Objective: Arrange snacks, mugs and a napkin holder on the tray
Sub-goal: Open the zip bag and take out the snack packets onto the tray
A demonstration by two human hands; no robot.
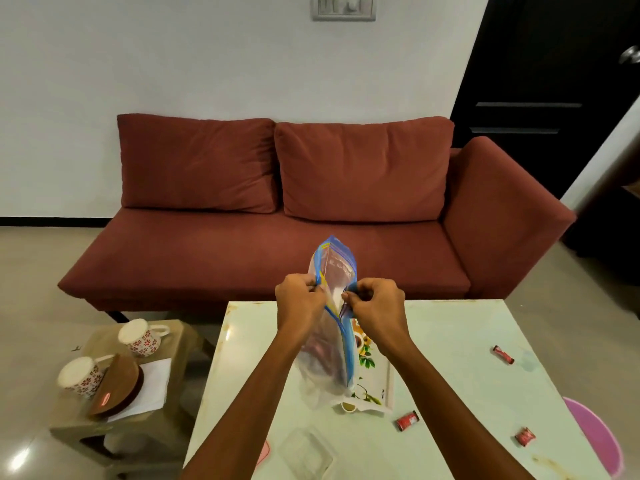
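Zip bag: our left hand and right hand pinch its mouth apart (above the floral tray); three red snacks lie right.

Tray mostly hidden behind bag

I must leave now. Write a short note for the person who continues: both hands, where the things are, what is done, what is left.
Left hand and right hand each pinch one side of the zip bag at its mouth, held above the tray.
Three red snacks lie loose on the white table, right of the tray.
Two mugs and the brown napkin holder stand on the side stool, at the left.
Done: nothing visibly arranged on the tray.
Left: snacks, mugs and holder onto the tray.
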